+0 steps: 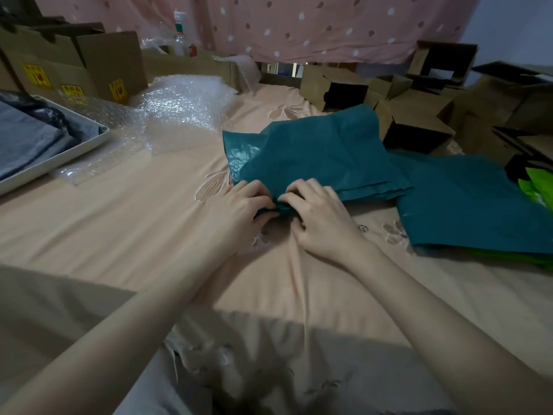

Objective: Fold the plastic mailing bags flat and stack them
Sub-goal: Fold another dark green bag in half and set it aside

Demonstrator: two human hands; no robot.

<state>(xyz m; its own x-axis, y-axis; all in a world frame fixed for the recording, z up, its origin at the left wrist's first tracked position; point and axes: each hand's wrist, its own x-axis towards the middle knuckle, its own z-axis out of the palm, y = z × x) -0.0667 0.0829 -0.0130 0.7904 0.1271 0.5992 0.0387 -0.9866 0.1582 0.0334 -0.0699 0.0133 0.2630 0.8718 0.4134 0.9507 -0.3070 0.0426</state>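
Note:
A teal plastic mailing bag (314, 157) lies crumpled and partly folded on the peach bedsheet (134, 220) in the middle of the view. My left hand (242, 205) and my right hand (320, 217) meet at its near corner, both pinching the bunched teal edge between fingers and thumbs. To the right, more teal bags (472, 202) lie flat in a pile, with a green bag (535, 187) at the far right edge and green showing under the pile.
Bubble wrap (182, 109) lies at the back left beside a white tray (59, 158) holding grey fabric. Cardboard boxes (74, 64) line the back left, and open cartons (419, 115) crowd the back right. A pink dotted curtain (299, 22) hangs behind.

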